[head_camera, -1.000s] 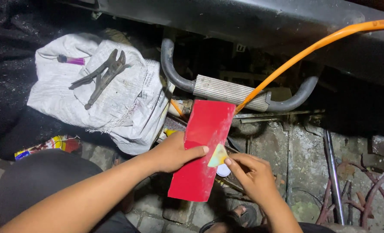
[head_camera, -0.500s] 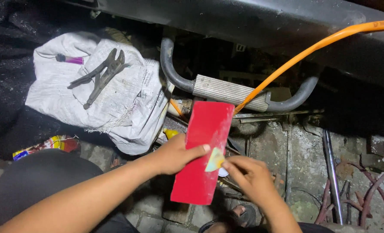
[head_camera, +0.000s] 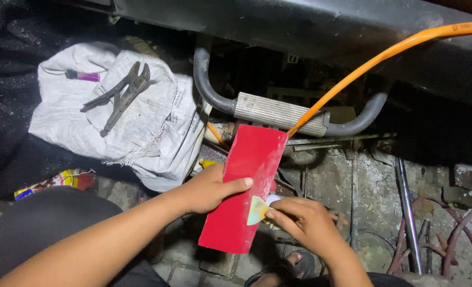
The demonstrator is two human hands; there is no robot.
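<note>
Holding red sheet [head_camera: 245, 186]: left hand [head_camera: 207, 187] grip | right hand [head_camera: 302, 223] grip pinching small piece [head_camera: 256, 209], partly hidden

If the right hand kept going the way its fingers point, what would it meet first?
The right hand points left, fingertips already at the red sheet's edge by the small yellowish patch. Pushing on, it would probably meet the left hand thumb next, though depth is unclear.

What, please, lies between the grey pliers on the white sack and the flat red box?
In the head view, only white woven sack lies between grey pliers and red box.
</note>
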